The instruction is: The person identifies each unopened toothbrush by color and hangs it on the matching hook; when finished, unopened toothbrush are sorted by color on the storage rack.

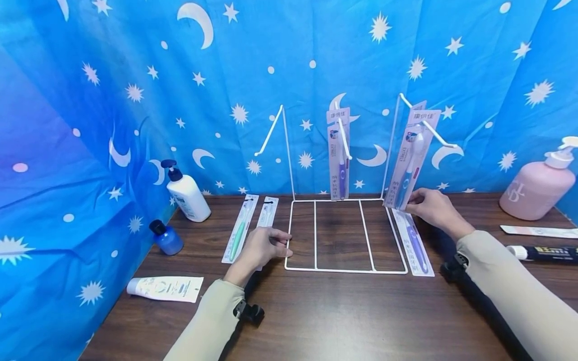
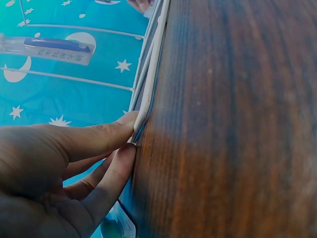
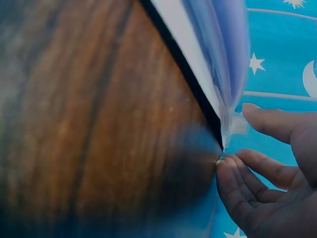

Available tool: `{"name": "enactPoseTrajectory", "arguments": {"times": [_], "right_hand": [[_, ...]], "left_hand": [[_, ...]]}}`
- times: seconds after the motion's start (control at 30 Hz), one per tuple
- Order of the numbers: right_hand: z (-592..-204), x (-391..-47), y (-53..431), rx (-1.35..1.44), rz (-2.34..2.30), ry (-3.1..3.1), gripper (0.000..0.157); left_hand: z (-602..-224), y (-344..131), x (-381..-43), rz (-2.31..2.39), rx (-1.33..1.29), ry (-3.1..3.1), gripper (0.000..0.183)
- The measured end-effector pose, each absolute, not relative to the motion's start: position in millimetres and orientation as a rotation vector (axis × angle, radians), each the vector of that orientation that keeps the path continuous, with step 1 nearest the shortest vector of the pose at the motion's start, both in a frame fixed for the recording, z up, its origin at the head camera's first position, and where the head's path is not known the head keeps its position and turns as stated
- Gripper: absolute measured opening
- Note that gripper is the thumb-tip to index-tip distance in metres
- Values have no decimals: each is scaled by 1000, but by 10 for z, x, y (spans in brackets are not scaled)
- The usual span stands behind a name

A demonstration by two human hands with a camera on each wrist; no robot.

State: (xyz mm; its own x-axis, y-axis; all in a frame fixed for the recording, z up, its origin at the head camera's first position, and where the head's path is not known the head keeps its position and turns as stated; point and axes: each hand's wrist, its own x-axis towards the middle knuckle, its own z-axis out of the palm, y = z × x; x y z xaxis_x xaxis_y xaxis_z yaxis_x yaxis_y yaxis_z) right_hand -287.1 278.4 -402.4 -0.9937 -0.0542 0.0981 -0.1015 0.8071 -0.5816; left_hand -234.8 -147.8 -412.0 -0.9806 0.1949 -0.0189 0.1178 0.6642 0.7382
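A white wire rack (image 1: pixel 345 271) stands on the table, with packaged toothbrushes on its hooks. My left hand (image 1: pixel 264 245) pinches the left rail of its base between thumb and fingers, close over the wood in the left wrist view. My right hand (image 1: pixel 429 208) is at the lower corner of a hanging packaged toothbrush (image 1: pixel 413 155) with a blue handle. In the right wrist view its thumb (image 3: pixel 270 121) and fingers stand apart beside the end of a purple packaged toothbrush (image 1: pixel 417 245) lying on the table. Another purple packaged toothbrush (image 1: pixel 341 160) hangs on the middle hook.
Left of the rack lie a green packaged toothbrush (image 1: pixel 239 230) and another packet (image 1: pixel 268 210), partly behind my left hand. Farther left are a white pump bottle (image 1: pixel 188 195), a blue bottle (image 1: pixel 169 241) and a white tube (image 1: pixel 167 288). A pink pump bottle (image 1: pixel 537 185) and black tube (image 1: pixel 548 253) stand and lie right.
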Motion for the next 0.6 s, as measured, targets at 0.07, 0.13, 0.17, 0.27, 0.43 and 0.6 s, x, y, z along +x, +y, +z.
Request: {"name": "enactPoseTrajectory", "arguments": {"times": [0.07, 0.13, 0.17, 0.27, 0.43, 0.6], "right_hand": [[-4013, -2871, 2787, 111, 927, -2931, 38], [-3997, -2869, 2787, 97, 921, -2944, 34], [-3988, -2865, 2784, 91, 919, -2948, 33], [-3967, -2850, 2780, 74, 910, -2952, 32], [-3935, -2785, 2811, 32, 909, -2952, 35], [-3838, -2686, 2888, 9, 948, -2894, 39]], "left_hand": [[-4111, -1474, -2351, 1216, 270, 2781, 33], [-4101, -1471, -2350, 1209, 265, 2784, 33], [-4098, -1469, -2351, 1208, 265, 2786, 33], [-4091, -1465, -2346, 1208, 257, 2782, 34], [-4097, -1463, -2342, 1214, 248, 2761, 34], [-4109, -1464, -2342, 1218, 245, 2764, 34]]}}
